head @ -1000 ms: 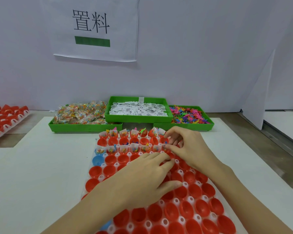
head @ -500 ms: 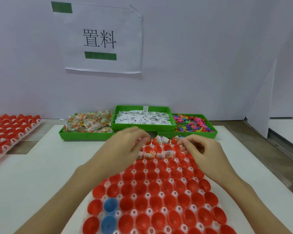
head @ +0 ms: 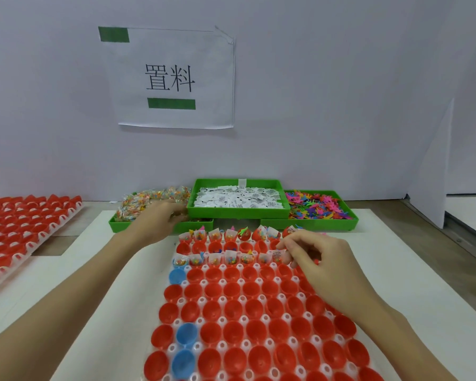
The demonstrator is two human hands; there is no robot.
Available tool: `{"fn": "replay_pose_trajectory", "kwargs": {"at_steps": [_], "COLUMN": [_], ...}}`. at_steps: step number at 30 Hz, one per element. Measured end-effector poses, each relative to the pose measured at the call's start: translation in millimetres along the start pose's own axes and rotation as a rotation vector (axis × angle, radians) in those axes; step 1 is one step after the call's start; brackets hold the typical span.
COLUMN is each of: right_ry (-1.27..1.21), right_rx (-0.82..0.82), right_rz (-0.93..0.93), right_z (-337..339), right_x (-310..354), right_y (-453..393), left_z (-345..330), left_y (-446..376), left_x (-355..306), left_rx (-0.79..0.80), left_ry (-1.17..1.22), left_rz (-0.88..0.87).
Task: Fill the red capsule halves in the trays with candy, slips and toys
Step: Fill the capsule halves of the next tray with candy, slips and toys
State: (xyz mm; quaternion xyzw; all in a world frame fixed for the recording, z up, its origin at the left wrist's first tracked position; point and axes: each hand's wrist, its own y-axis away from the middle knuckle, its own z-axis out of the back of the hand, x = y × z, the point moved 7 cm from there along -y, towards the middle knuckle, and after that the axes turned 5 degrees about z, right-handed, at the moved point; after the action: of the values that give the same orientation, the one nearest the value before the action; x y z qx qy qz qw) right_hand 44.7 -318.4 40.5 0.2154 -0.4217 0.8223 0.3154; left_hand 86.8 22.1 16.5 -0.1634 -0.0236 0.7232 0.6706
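Covering white table point(head: 66, 312), capsule trays w/ bins; both grips' state unclear.

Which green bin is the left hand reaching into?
The leftmost green bin, heaped with wrapped candy; the left hand is over it, not the slips or toys bins.

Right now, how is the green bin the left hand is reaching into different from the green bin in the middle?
The left bin holds clear-wrapped colourful candy piled above its rim; the middle bin holds flat white paper slips lying below its rim. The left hand is over the left bin; no hand is at the middle bin. The middle bin sits higher. Both are green, shallow and rectangular.
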Motion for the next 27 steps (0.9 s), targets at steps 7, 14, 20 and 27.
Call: {"fn": "replay_pose_trajectory", "kwargs": {"at_steps": [7, 14, 20, 27], "right_ry": [0.054, 0.068, 0.053, 0.058], "right_rx": [0.017, -0.038, -0.081, -0.024], "right_rz": [-0.003, -0.021, -0.024, -0.045], "right_z": [1.1, 20.2, 31.1, 12.3], "right_x": [-4.9, -8.8, -6.4, -2.1], "right_y": [1.3, -0.4, -0.6, -0.1], "left_z": [3.7, 48.4, 38.6, 36.5], "left_y": [6.7, 59.3, 145.6, 158.1], "left_x": [-14.6, -14.9, -45.0, -72.9], "left_rx": [-0.042, -0.543, -0.437, -0.258], "left_ry": [-0.335, 0.306, 0.844, 1.123], "left_rz": [0.033, 0.224, 0.236, 0.188]}}
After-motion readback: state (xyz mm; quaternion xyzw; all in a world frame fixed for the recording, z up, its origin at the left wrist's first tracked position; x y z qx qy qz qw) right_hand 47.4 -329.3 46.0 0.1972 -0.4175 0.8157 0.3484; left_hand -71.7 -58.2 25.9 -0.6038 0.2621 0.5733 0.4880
